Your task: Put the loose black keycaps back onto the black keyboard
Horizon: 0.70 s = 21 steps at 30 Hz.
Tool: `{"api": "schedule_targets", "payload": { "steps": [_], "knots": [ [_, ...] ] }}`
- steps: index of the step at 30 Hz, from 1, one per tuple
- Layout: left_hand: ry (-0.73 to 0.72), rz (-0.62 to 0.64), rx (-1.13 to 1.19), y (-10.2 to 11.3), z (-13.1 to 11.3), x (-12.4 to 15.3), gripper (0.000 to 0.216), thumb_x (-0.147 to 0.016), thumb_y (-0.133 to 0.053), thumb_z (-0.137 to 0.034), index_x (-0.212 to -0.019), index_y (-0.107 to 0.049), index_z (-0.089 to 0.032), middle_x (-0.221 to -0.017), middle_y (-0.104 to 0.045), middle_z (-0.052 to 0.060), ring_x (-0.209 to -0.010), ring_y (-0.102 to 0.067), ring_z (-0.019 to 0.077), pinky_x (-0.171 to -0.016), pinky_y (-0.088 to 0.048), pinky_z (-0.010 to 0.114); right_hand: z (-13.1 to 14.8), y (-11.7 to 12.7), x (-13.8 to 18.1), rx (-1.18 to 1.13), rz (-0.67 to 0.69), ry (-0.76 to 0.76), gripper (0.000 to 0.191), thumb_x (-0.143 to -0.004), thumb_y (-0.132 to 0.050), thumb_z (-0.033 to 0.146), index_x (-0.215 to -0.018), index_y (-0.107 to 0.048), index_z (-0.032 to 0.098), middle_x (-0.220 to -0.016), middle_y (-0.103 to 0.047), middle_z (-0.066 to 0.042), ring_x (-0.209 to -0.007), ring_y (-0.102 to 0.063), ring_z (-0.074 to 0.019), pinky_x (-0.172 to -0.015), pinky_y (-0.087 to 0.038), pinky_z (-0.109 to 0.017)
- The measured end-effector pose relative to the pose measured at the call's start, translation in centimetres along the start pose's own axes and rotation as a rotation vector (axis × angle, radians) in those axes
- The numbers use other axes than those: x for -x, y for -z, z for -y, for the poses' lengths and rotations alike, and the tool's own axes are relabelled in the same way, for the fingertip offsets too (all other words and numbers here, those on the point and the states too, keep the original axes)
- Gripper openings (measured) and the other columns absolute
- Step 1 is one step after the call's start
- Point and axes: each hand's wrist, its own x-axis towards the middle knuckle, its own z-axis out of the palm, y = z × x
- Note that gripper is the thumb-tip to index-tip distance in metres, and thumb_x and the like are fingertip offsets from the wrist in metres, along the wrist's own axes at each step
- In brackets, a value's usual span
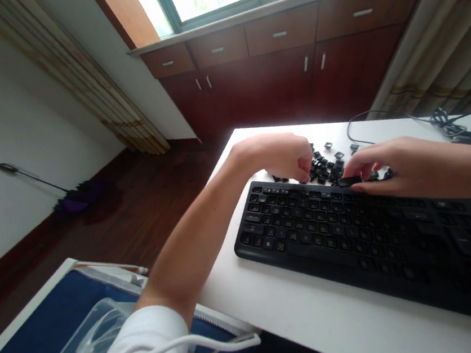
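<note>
A black keyboard (352, 231) lies on a white table (302, 316), with many of its key caps off. Loose black key caps (326, 167) are piled just behind its top edge. My left hand (278, 157) is curled into a loose fist over the keyboard's top left corner, beside the pile; what its fingers hold is hidden. My right hand (381, 168) rests at the keyboard's upper middle, fingers pinched on a long black key cap (350, 181).
A black cable (446, 121) runs across the table's far right. Dark wooden cabinets (282, 63) stand under a window. A broom (71, 196) lies on the floor at left. A blue-and-white zip bag (65, 326) sits at my lower left.
</note>
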Motion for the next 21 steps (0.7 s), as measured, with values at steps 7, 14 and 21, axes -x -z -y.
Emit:
{"api": "schedule_targets", "payload": {
  "steps": [7,14,21],
  "knots": [
    [0.034,0.072,-0.083,0.4,-0.4,0.6,0.029,-0.078,-0.069,-0.039,-0.100,-0.080,-0.024,-0.096,-0.076,0.004,-0.081,-0.064,0.0186,-0.072,-0.042,0.029,0.4,-0.3,-0.2,0.010,-0.081,0.051,0.022,-0.086,-0.059,0.042,-0.096,-0.071,0.027,-0.089,-0.073,-0.008,-0.075,-0.067,-0.0254,-0.068,-0.053,-0.040],
    [-0.048,0.016,-0.041,0.4,-0.4,0.5,0.029,-0.073,-0.074,-0.034,-0.100,-0.079,-0.025,-0.095,-0.077,0.002,-0.079,-0.064,0.0170,-0.068,-0.040,0.027,1.5,-0.5,-0.2,0.018,-0.182,0.122,0.019,-0.088,-0.062,0.037,-0.100,-0.071,0.026,-0.094,-0.070,-0.006,-0.077,-0.065,-0.0218,-0.068,-0.050,-0.036],
    [-0.153,-0.028,0.031,0.1,-0.3,0.2,0.023,-0.073,-0.076,-0.033,-0.095,-0.078,-0.024,-0.088,-0.076,-0.001,-0.071,-0.063,0.0143,-0.059,-0.037,0.024,2.3,0.1,-0.1,0.012,-0.193,0.150,0.019,-0.089,-0.065,0.033,-0.106,-0.070,0.025,-0.099,-0.070,-0.003,-0.078,-0.064,-0.0177,-0.070,-0.049,-0.032]
  ]
}}
